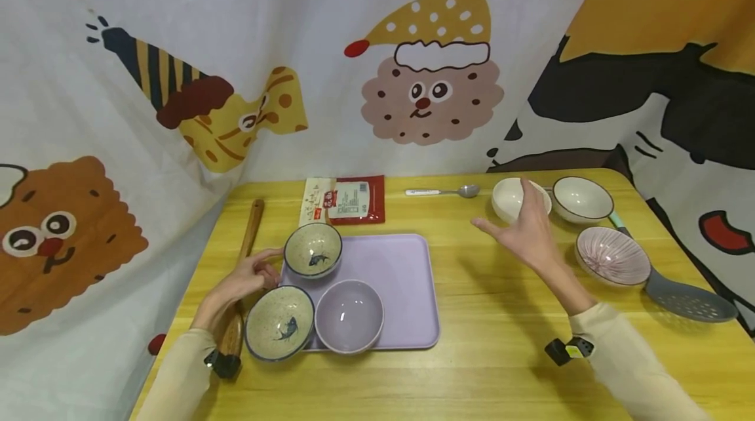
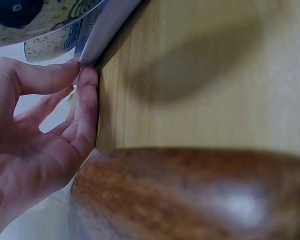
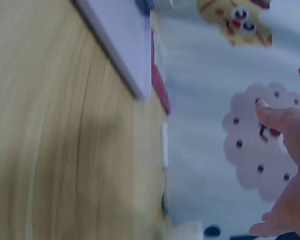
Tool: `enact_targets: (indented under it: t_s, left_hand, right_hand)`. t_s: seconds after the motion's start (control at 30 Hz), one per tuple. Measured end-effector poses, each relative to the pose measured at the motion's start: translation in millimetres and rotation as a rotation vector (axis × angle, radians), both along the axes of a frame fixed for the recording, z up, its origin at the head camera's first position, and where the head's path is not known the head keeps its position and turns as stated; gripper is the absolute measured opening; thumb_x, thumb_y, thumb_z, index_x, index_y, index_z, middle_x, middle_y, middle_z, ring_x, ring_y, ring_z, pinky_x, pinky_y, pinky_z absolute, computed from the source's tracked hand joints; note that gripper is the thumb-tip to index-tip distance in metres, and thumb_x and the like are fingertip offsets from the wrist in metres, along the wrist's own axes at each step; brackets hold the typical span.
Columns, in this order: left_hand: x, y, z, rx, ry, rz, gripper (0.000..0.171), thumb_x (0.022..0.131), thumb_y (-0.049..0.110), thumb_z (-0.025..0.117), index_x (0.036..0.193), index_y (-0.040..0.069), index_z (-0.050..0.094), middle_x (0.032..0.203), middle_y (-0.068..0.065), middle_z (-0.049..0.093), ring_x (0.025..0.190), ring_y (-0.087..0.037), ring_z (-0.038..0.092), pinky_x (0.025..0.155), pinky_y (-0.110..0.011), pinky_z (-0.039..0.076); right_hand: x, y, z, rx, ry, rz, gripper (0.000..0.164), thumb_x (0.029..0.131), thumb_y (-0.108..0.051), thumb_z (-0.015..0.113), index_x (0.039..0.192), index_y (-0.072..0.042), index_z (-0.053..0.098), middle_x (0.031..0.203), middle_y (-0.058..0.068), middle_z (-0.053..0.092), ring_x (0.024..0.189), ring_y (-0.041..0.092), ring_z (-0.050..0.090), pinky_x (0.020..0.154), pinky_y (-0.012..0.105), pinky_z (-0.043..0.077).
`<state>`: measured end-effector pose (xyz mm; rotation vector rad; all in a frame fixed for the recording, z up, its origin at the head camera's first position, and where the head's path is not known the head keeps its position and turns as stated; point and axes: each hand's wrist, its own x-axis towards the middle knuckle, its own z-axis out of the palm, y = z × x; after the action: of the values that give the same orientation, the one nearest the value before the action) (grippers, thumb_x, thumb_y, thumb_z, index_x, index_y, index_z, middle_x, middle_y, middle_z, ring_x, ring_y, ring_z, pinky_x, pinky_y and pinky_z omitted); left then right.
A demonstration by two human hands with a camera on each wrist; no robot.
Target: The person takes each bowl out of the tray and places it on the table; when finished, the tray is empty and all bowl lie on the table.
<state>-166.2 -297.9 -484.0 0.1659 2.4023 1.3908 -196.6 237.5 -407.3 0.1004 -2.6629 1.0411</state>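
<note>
My left hand (image 1: 250,280) is at the left rim of a light purple tray (image 1: 407,290); in the left wrist view its thumb and fingers pinch that rim. On the tray's left part stand a speckled fish-pattern bowl (image 1: 312,252) and a plain purple bowl (image 1: 349,317). A second fish-pattern bowl (image 1: 280,324) sits at the lower left corner, partly past the edge. With thumb and fingers spread, my right hand (image 1: 531,234) hovers over the table, holding nothing. Behind it is a white bowl (image 1: 506,198), partly hidden by the fingers.
A long wooden utensil (image 1: 252,224) lies left of the tray, partly under my left wrist. Behind the tray are a red-and-cream packet (image 1: 354,201) and a spoon (image 1: 436,192). At right stand a dark-rimmed bowl (image 1: 582,199), a pink-streaked bowl (image 1: 612,256) and a grey slotted skimmer (image 1: 690,300).
</note>
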Motion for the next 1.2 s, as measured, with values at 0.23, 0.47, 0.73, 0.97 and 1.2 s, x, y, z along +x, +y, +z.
enact_targets:
  t_s: [0.23,0.47,0.73,0.97,1.2]
  left_hand:
    - [0.5,0.0,-0.3,0.016,-0.015,0.009,0.078,0.077,-0.011,0.053,0.153,-0.005,0.036,0.095,-0.021,0.066,0.084,-0.022,0.064,0.074,-0.029,0.059]
    - [0.2,-0.8,-0.2,0.008,0.002,-0.006,0.079,0.075,-0.013,0.051,0.152,-0.008,0.035,0.093,-0.022,0.066,0.082,-0.019,0.063,0.072,-0.028,0.058]
    - [-0.2,-2.6,0.8,0.011,0.013,-0.017,0.079,0.074,-0.013,0.052,0.151,-0.009,0.035,0.094,-0.023,0.067,0.082,-0.019,0.064,0.073,-0.028,0.058]
    - [-1.6,0.1,0.2,-0.017,0.01,0.007,0.079,0.074,-0.013,0.051,0.151,-0.006,0.038,0.092,-0.02,0.066,0.082,-0.019,0.063,0.073,-0.028,0.058]
    - [-3.2,-1.5,-1.8,-0.01,0.003,0.013,0.08,0.074,-0.013,0.05,0.152,-0.006,0.037,0.091,-0.019,0.066,0.081,-0.021,0.063,0.072,-0.028,0.058]
  right_hand:
    - [21.1,-32.5,5.9,-0.017,-0.009,0.135,0.125,0.074,-0.04,0.089,0.161,-0.001,0.009,0.161,0.032,0.023,0.146,0.051,0.027,0.114,0.071,0.027]
    - [43.6,-69.4,6.7,-0.019,0.047,0.271,0.129,0.066,-0.036,0.094,0.161,-0.003,0.013,0.164,0.026,0.022,0.15,0.047,0.024,0.117,0.068,0.026]
    - [63.3,-108.8,-0.1,-0.026,0.009,0.431,0.14,0.06,-0.049,0.095,0.163,-0.01,0.009,0.168,0.018,0.016,0.153,0.04,0.022,0.117,0.066,0.028]
    - [72.2,-134.8,-18.1,-0.066,-0.017,0.589,0.15,0.052,-0.046,0.099,0.164,-0.019,0.003,0.171,0.006,0.007,0.156,0.032,0.016,0.116,0.066,0.028]
    - [74.8,-152.9,-36.1,-0.041,-0.045,0.706,0.159,0.046,-0.051,0.099,0.164,-0.023,-0.004,0.172,0.002,0.0,0.157,0.03,0.01,0.117,0.064,0.026]
